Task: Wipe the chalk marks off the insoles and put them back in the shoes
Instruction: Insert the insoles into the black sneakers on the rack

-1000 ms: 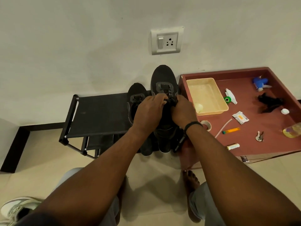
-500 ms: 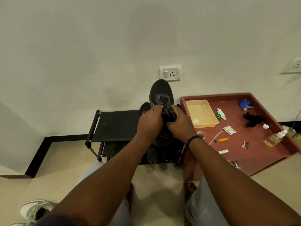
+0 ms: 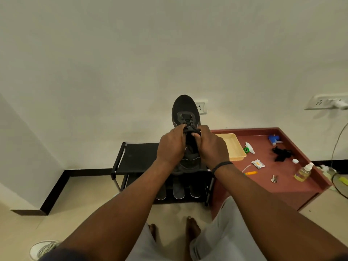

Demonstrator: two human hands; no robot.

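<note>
Holding a black shoe [image 3: 185, 117] up in front of the wall, toe pointing away, the person has both hands at its opening. The left hand [image 3: 172, 146] curls round the left side of the collar with its fingertips on the laces; the right hand [image 3: 211, 147] grips the right side, thumb pinching the tongue or upper edge. That two-sided hold probably serves to spread the mouth of the shoe, either to seat an insole or to check one inside; whether an insole is already in this shoe cannot be told, as the hands cover the opening.

Below, a black rack [image 3: 135, 157] stands against the wall. On its lower shelf lie three insoles [image 3: 178, 189] side by side, heels toward the viewer, within easy reach for the next fitting. No chalk shows on them from here, though they are too dim to be sure.

To the right a red tray [image 3: 293, 185] carries a yellow bin [image 3: 232, 147], a spray bottle [image 3: 303, 172], a black cloth [image 3: 281, 154], keys and small packets: likely the wiping gear, set close by. A white shoe [image 3: 42, 248] sits on the floor at the lower left.
</note>
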